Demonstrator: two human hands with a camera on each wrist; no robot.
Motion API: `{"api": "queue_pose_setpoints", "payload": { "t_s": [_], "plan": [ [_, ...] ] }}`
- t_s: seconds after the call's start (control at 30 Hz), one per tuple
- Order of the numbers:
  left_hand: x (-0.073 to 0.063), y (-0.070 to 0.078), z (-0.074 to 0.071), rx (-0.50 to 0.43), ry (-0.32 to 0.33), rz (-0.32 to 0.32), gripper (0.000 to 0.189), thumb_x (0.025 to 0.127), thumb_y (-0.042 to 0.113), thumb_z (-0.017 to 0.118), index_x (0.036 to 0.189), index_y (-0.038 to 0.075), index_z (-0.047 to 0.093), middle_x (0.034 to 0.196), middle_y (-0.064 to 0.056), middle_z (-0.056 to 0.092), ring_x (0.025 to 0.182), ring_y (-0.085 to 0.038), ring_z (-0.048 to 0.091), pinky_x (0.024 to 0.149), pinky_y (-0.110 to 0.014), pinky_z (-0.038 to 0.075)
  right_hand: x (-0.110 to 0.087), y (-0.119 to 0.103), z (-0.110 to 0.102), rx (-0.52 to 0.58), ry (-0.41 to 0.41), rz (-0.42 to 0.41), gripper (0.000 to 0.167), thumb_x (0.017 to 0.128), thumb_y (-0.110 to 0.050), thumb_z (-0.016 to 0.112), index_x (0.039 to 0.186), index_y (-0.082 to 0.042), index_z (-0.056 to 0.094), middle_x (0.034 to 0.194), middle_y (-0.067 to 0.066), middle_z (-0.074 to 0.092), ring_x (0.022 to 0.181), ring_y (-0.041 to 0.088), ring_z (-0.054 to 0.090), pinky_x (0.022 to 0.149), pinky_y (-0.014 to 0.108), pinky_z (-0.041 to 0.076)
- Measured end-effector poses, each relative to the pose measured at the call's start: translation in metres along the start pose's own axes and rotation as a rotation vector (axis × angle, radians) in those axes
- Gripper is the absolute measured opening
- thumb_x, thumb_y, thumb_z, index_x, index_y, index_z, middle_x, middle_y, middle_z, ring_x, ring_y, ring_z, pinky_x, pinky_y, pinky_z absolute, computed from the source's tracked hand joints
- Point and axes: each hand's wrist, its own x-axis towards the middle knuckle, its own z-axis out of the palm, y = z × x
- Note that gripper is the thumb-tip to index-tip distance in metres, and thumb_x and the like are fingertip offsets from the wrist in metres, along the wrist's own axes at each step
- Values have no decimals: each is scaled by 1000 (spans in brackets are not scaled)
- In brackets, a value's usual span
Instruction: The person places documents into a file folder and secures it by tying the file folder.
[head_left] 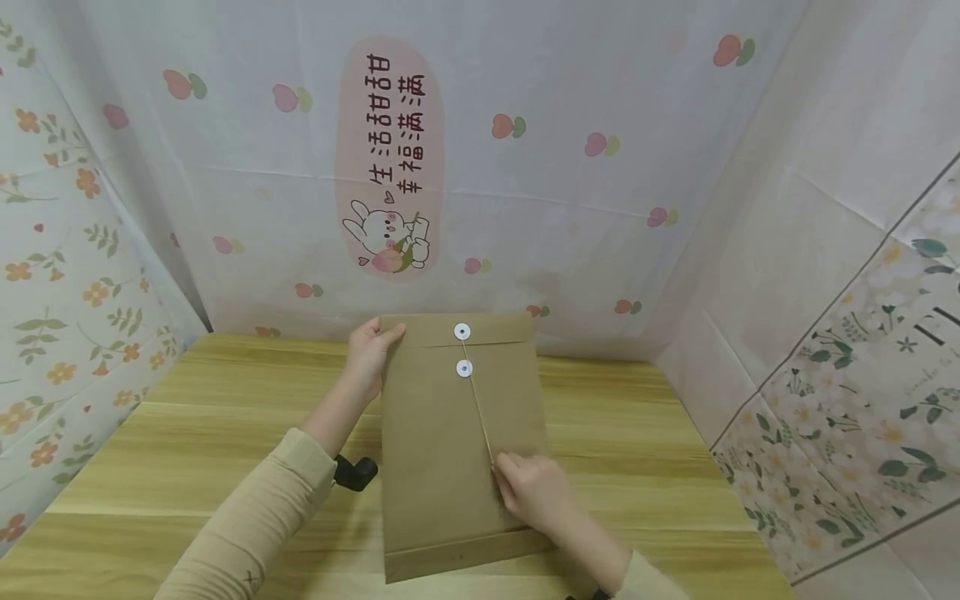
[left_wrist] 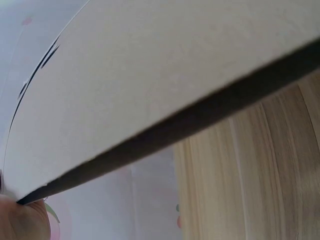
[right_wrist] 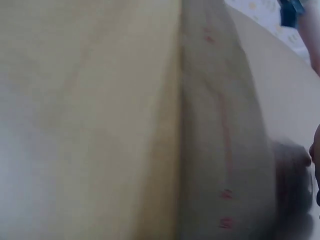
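A brown kraft paper document envelope (head_left: 431, 450) is held tilted up over the table, its flap (head_left: 498, 328) at the top. My left hand (head_left: 366, 360) grips its upper left corner, thumb on the front face. Two white paper discs, an upper disc (head_left: 462, 332) on the flap and a lower disc (head_left: 464, 368) below it, carry a thin string (head_left: 480, 408). Low on the envelope's front, my right hand (head_left: 536, 493) pinches this string and draws it straight down from the discs. In the right wrist view, red print (right_wrist: 225, 135) marks a side fold of the envelope.
A wood-grain table (head_left: 622, 467) lies underneath. Behind it hangs a white cloth (head_left: 570, 208) with tulips and a rabbit picture (head_left: 390, 237). Floral cloths stand at the left (head_left: 60, 275) and right. A black wrist mount (head_left: 356, 473) shows beside the left forearm.
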Motion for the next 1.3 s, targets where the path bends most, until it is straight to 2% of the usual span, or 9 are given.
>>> {"api": "queue_pose_setpoints", "payload": {
  "t_s": [0.43,0.6,0.73,0.83,0.93,1.03,1.13,1.2,1.3],
  "plan": [
    [0,-2,0,-8,12,5,8,95,8,58,90,2,56,76,3,63,64,-10,61,61,-23,53,-24,-27,-8,116,-133,-210,35,96,-17,31,66,-17,49,57,-11,44,46,0,32,46,12,20],
    [0,-3,-1,-13,9,-6,8,95,9,59,88,6,58,79,3,64,66,-11,62,63,-24,53,-30,-24,-9,161,-104,-298,29,93,-19,42,68,-20,56,62,-11,44,50,1,34,49,13,22],
    [0,-3,0,-20,8,-6,9,95,10,59,86,7,59,79,2,64,67,-11,62,64,-25,54,-36,-19,-10,180,-16,-305,20,92,-25,52,84,-16,68,76,-6,56,61,5,51,55,15,39],
    [1,-3,0,-27,7,-6,8,95,9,59,87,6,59,78,3,64,66,-11,62,63,-24,54,-40,-13,-11,151,75,-96,29,94,-30,54,100,-6,68,93,5,63,80,18,63,61,26,52],
    [1,-2,0,-38,7,-10,7,94,8,59,88,4,58,78,3,64,66,-10,61,63,-23,54,-44,-6,-14,193,68,324,42,95,-35,57,116,2,59,109,14,60,95,28,60,71,35,54],
    [1,0,-1,-36,17,1,13,94,7,59,82,5,55,74,4,61,64,-8,59,62,-21,52,-45,3,-19,444,-42,795,53,95,-33,59,130,5,47,120,19,55,104,34,56,80,42,52],
    [1,2,-2,-37,24,17,21,94,7,59,75,8,51,72,4,58,63,-8,56,61,-19,51,-45,13,-25,832,-146,1166,56,99,-31,51,136,9,38,128,28,50,111,41,52,89,51,47],
    [1,3,-3,-44,39,29,29,94,8,59,70,9,44,69,4,53,62,-7,53,59,-18,49,-47,21,-28,1062,-217,1292,58,103,-32,42,136,15,35,128,33,49,114,44,52,92,51,46],
    [1,4,-4,-61,64,35,27,94,8,60,71,9,45,70,4,53,63,-7,53,59,-18,49,-54,34,-31,1338,-324,1336,60,105,-35,32,134,17,38,124,27,56,110,33,58,90,40,49]
  ]
}}
